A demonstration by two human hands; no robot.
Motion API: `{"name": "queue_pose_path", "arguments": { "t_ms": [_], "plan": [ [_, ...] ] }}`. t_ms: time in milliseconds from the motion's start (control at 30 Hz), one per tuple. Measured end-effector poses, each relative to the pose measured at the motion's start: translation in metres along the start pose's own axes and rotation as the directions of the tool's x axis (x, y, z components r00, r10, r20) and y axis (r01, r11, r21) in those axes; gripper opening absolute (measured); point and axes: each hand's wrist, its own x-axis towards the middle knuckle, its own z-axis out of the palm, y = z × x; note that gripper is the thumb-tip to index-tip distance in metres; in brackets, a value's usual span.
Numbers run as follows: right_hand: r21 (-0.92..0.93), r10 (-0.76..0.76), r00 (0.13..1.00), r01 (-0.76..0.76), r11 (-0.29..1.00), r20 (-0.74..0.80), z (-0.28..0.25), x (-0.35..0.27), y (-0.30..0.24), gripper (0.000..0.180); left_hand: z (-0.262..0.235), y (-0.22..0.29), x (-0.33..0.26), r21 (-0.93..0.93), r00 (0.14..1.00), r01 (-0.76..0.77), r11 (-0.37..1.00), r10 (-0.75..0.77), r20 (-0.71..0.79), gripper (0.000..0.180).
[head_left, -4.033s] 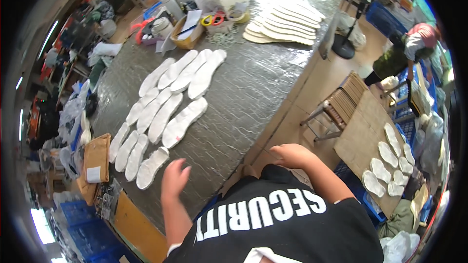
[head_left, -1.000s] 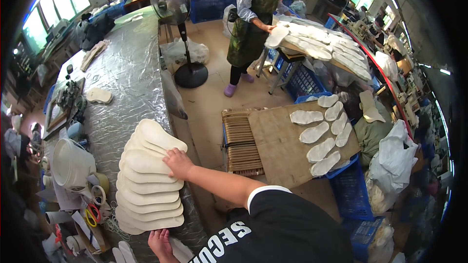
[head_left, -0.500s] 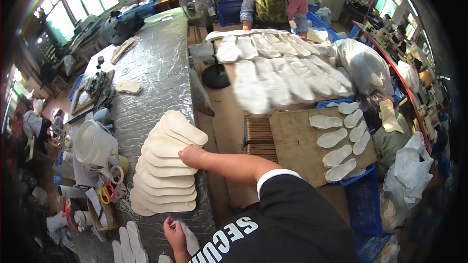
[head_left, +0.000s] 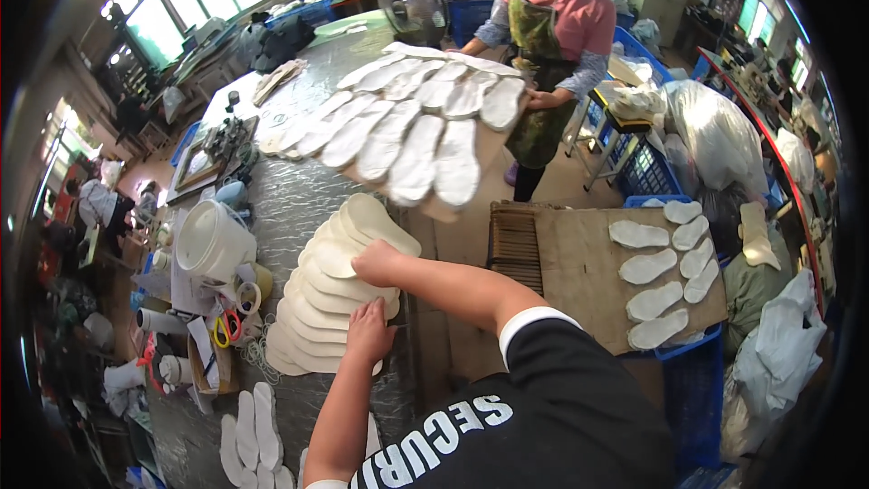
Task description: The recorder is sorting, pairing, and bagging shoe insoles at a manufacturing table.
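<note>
A fanned stack of cream insoles (head_left: 312, 330) lies on the silver-covered table (head_left: 281, 183). At the stack's upper right side my right hand (head_left: 377, 263) is closed, its curled fingers at the edge of an insole; the fingertips are partly hidden. Lower down, my left hand (head_left: 369, 333) rests on the stack with its fingers stretched out over the insoles. Beyond the stack, a co-worker (head_left: 561, 32) holds a tilted board (head_left: 493, 167) covered with rows of white insoles (head_left: 418, 156), its left end over the table.
Left of the stack stand a white bucket (head_left: 215, 240), scissors (head_left: 226, 328) and tape rolls (head_left: 248, 297). More insoles (head_left: 258, 435) lie near the table's front. At right, a brown board (head_left: 588, 281) carries several white insoles above a blue crate (head_left: 692, 398). A fan (head_left: 414, 7) stands behind.
My left hand has come up from the table's near edge onto the stack. The co-worker has lifted the loaded board and swung it left over the table. My right hand stays at the stack.
</note>
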Motion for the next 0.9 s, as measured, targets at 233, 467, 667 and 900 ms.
{"name": "queue_pose_path", "arguments": {
  "t_ms": [233,467,667,900],
  "plan": [
    [-0.091,0.018,0.87,-0.072,0.993,-0.493,-0.097,0.016,0.009,0.01,0.009,-0.009,0.025,-0.088,0.996,0.064,0.994,-0.059,0.063,0.056],
    [-0.022,-0.028,0.736,0.017,1.0,-0.676,-0.141,-0.024,-0.036,0.009,-0.004,-0.044,0.017,-0.981,0.793,-0.17,-0.096,-0.605,-0.078,0.03],
    [-0.114,-0.311,0.778,0.299,0.947,-0.545,-0.061,-0.091,-0.148,0.019,-0.041,-0.006,-0.071,-0.76,0.876,-0.365,-0.538,-0.476,-0.084,0.065],
    [0.528,-0.37,0.788,0.608,0.593,-0.491,-0.011,-0.134,-0.212,0.05,-0.054,-0.014,-0.215,-0.736,0.62,-0.538,-0.411,-0.784,-0.016,0.061]
  ]
}}
